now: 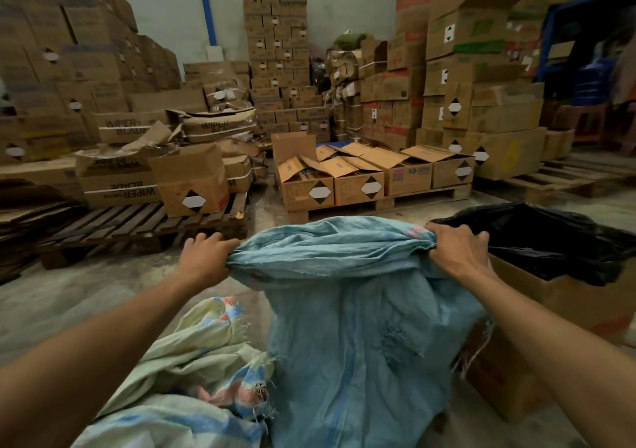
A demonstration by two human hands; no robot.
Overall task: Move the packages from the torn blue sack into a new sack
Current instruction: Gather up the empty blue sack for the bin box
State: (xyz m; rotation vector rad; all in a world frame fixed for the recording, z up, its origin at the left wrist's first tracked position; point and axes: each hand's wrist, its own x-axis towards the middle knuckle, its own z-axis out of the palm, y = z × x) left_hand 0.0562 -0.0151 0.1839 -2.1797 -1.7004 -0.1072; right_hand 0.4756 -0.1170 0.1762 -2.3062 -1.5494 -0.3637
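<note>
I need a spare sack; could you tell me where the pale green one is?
The pale green sack lies crumpled on the floor, lower left in the head view, against the blue sack.

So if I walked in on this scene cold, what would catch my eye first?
Most likely the blue sack standing front and centre, its top bunched and gripped by the left hand and the right hand, with a frayed tear on its side. Next, the pale striped sack crumpled at lower left and the black plastic bag lining a cardboard box at right. Behind, walls of stacked cartons rise on pallets.
</note>
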